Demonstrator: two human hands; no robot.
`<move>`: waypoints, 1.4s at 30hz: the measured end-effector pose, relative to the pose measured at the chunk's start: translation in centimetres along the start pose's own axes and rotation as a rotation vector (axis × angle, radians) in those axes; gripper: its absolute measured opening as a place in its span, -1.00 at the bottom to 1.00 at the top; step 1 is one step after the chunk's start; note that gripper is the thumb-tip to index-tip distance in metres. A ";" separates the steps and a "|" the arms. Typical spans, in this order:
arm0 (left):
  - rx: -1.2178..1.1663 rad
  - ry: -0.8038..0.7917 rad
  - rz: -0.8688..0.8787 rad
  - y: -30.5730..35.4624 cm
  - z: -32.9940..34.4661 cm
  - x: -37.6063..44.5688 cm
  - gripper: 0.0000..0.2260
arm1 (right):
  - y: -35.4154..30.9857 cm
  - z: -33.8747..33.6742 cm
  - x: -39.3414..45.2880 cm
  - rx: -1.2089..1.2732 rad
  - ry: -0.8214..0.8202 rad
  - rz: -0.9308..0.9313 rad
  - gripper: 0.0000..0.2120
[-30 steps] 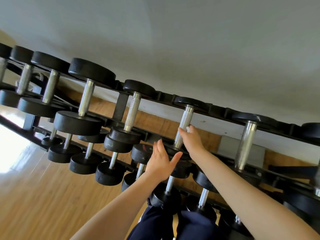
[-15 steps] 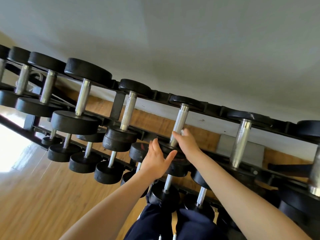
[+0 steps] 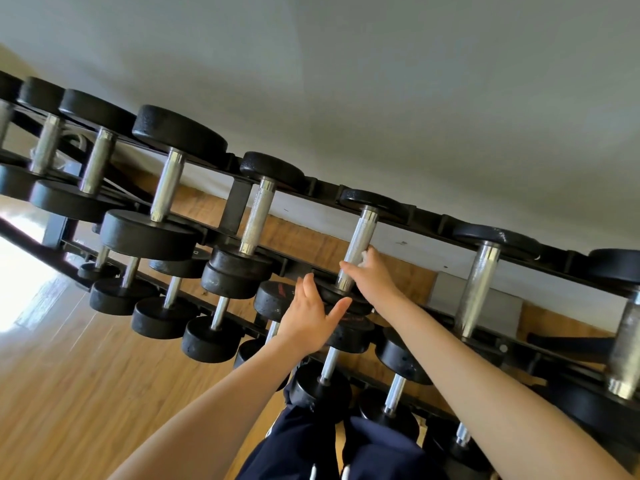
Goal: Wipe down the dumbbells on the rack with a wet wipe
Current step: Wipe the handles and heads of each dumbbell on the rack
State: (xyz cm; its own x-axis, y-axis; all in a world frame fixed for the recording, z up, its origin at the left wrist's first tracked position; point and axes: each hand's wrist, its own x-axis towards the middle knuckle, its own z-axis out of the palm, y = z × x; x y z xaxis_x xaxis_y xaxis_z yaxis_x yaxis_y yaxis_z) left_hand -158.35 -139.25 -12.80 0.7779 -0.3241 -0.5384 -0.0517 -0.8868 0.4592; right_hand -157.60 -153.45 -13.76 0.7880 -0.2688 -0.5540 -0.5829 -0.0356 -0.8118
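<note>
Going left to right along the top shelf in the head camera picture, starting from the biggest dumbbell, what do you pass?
Big dumbbell → knurled-handle dumbbell → left hand, open against a black end → dumbbell being wiped, with the right hand pressing the white wipe on its handle → shiny-handle dumbbell.

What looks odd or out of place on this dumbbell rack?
Nothing stands out. The dumbbells sit in their cradles along the rack. The right hand presses a white wet wipe against one dumbbell's metal handle; the left hand rests open on that dumbbell's near head.
</note>
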 end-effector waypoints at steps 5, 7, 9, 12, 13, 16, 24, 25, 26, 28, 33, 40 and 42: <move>0.004 -0.004 0.004 0.1 -0.3 -0.1 -0.17 | -3.1 -1.5 1.6 0.401 0.133 -0.003 -0.59; 0.011 -0.005 0.002 0.1 -0.2 -0.1 -0.17 | -3.4 -1.6 2.0 0.446 0.150 -0.016 -0.63; 0.012 -0.008 0.004 0.1 -0.2 -0.2 -0.17 | -2.6 -1.3 1.3 0.368 0.096 0.000 -0.60; 0.019 -0.010 0.004 0.0 -0.1 -0.1 -0.17 | 0.0 -0.3 -0.4 0.229 -0.032 0.061 -0.60; 0.023 -0.013 0.002 0.0 -0.1 0.0 -0.17 | 0.7 -0.2 -0.6 0.204 -0.050 0.081 -0.62; 0.037 -0.014 0.007 0.1 -0.2 -0.1 -0.17 | 0.8 -0.6 0.0 0.299 -0.062 0.109 -0.72; 0.051 -0.029 0.001 -0.1 -0.2 0.0 -0.16 | -0.1 -1.4 1.5 0.389 -0.036 0.061 -0.59; 0.051 -0.028 0.002 -0.2 -0.2 0.0 -0.16 | 0.5 -1.3 1.2 0.342 -0.064 0.085 -0.56; 0.052 -0.027 0.005 -0.2 -0.1 0.1 -0.16 | 1.0 -1.2 1.0 0.297 -0.094 0.102 -0.56; 0.051 -0.027 0.008 -0.2 -0.1 0.2 -0.16 | 1.3 -1.2 0.8 0.243 -0.119 0.094 -0.60; 0.068 -0.032 0.010 -0.2 -0.1 0.1 -0.15 | -0.7 -1.8 2.1 0.417 -0.022 0.047 -0.72; 0.066 -0.028 0.009 -0.4 0.0 0.2 -0.15 | 0.4 -1.4 0.6 0.469 -0.064 0.133 -0.62; 0.062 -0.026 0.008 -0.3 0.0 0.2 -0.15 | 1.0 -1.2 -0.1 0.452 -0.116 0.162 -0.68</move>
State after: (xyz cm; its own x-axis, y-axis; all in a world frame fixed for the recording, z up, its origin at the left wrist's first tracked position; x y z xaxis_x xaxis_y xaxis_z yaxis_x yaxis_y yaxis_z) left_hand -158.17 -139.04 -13.12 0.7605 -0.3395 -0.5535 -0.0978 -0.9026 0.4193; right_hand -158.52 -154.65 -14.32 0.7264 -0.1269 -0.6755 -0.5751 0.4261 -0.6984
